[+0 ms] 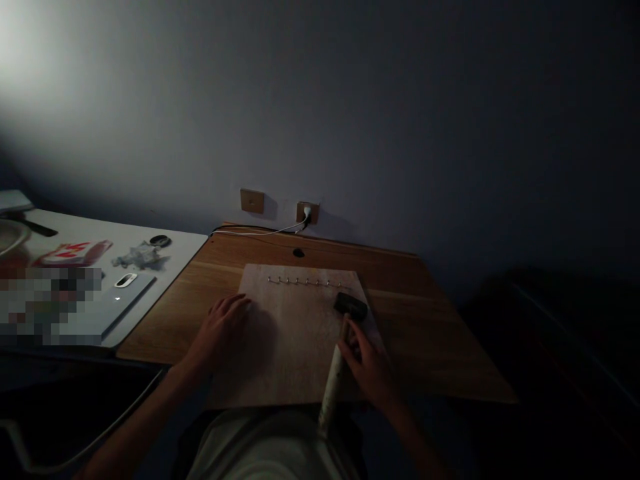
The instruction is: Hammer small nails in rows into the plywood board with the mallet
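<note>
A pale wooden board (290,340) lies flat on the table in front of me. Across its far part runs a row of several small shiny metal pieces (297,281), standing up like nails or hooks; their exact kind is too small to tell. My left hand (227,325) rests at the board's left edge, fingers stretched out and holding nothing. Over the board's right side, my right hand (364,357) grips a hammer (331,387) by the handle, just below its dark, blocky head (350,306). The handle slants down toward my lap.
Under the board is a brown wooden table (425,333) with a dark hole (299,253) near the wall. A white cable (260,233) runs to a wall socket (307,213). On the white table (185,250) at left sit a crumpled plastic bag (140,256) and a red-and-white packet (75,252).
</note>
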Available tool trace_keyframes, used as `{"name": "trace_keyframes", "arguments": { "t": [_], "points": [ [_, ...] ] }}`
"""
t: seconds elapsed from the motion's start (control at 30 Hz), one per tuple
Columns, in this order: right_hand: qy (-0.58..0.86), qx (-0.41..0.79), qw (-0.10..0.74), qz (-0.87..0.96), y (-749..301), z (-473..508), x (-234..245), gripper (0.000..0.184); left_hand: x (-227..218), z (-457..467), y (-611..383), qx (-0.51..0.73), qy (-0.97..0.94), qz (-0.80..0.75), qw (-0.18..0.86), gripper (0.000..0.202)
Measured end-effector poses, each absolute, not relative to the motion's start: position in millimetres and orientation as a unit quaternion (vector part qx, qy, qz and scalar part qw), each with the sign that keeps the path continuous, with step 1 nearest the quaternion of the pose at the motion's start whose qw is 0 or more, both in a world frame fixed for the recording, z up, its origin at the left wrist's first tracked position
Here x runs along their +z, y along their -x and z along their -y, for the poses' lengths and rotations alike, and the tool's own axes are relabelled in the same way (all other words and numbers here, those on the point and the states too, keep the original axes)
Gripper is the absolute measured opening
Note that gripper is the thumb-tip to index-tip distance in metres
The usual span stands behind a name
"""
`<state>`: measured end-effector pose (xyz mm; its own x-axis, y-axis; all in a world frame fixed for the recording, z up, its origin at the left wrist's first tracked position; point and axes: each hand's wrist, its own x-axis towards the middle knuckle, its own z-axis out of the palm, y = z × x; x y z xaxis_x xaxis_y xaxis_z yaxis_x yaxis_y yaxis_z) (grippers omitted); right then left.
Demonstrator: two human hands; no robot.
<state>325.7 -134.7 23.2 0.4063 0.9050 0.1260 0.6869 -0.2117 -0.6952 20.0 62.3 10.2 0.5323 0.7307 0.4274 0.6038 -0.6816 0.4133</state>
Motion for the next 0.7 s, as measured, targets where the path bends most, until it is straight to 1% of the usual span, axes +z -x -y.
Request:
{"name": "trace_keyframes", "arguments": {
  "t": [0.07,0.13,0.27,0.43,0.57,0.7],
  "points": [
    [0.767,0.144,0.35,0.518,-337,144,24,0.052,4,-54,-8,0.268,-0.877,-0.393,0.069,0.038],
    [0.772,0.099,0.349,0.523,-350,151,22,0.047,-1,-46,2,0.261,-0.877,-0.4,0.049,0.038],
    [0.771,-0.008,0.327,0.547,-374,162,7,0.044,-3,-31,11,0.27,-0.887,-0.372,0.05,0.035],
    [0.781,-0.035,0.279,0.558,-393,168,-10,0.043,4,-23,-7,0.283,-0.9,-0.331,0.037,0.036],
    [0.809,-0.075,0.248,0.528,-417,177,-9,0.046,9,-21,-37,0.268,-0.911,-0.308,0.061,0.032],
    [0.834,-0.093,0.236,0.49,-461,196,-12,0.051,18,-13,-78,0.238,-0.936,-0.239,0.095,0.029]
  ]
}}
